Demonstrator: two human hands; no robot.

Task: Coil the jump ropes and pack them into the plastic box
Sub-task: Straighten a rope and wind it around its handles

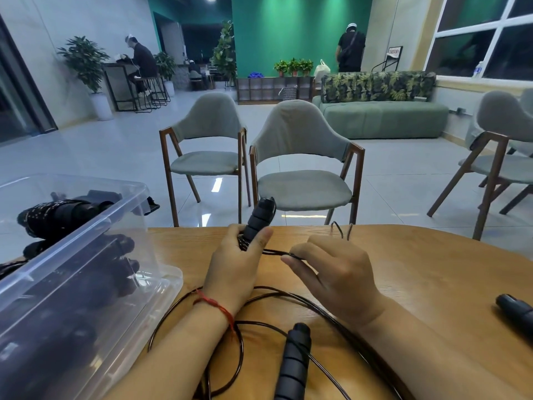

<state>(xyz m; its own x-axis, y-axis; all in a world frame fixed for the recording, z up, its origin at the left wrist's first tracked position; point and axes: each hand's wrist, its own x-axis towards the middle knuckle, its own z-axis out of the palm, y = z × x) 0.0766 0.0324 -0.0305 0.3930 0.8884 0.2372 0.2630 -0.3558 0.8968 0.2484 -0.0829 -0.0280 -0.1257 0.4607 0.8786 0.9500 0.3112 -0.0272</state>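
The jump rope handle stood nearly upright over the far edge of the tabletop, its top tipped away from me. I had the left grip clenched around its lower end, thumb laid along the ribbed foam. From the base of that handle the cord ran straight to the right, and that line was what the coming move turned on. It went level and taut across the short gap into the right grip. That grip's fingers were lightly curled over the cord, and a small bend of it poked up beyond them, so I judged that it held the cord loosely.

The rest of the cord lay in slack loops on the tabletop under both wrists, nearer me than either grip. They led to the second handle, which lay flat with its long axis pointing away from me. I judged the right grip better placed to gather those loops.

The plastic box sat to the left, close beside the left forearm, with dark bundles showing through its wall. Another handle lay at the right edge.
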